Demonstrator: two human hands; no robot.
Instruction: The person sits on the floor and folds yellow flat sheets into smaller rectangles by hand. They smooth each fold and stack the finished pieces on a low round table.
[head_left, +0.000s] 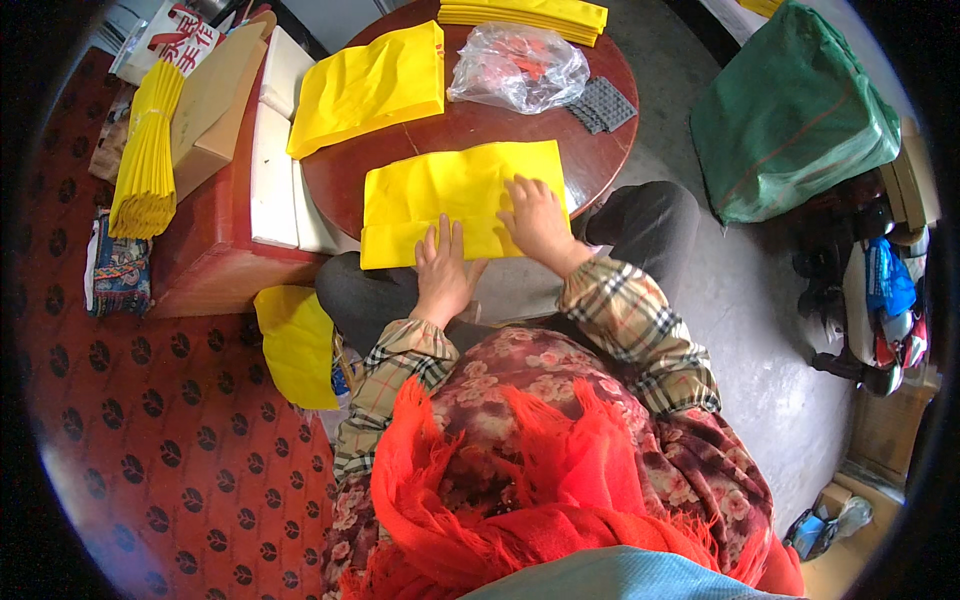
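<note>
A yellow sheet (442, 180), perhaps fabric or paper, lies at the near edge of the round reddish-brown table (480, 127). A crease or folded band runs along its near side. My left hand (446, 274) rests on that near edge, fingers apart and pointing away from me. Farther right, my right hand (540, 221) presses flat on the sheet with its fingers spread. Neither hand grips anything. Beyond the sheet lies another yellow piece (367, 86), creased and flat, at the table's left side.
A clear plastic bag (517, 67) with red pieces, a dark grey textured pad (602, 105) and a folded yellow stack (525, 19) lie farther back. At left, a yellow bundle (146, 150) leans by a cardboard box (217, 97). A green sack (795, 120) stands right.
</note>
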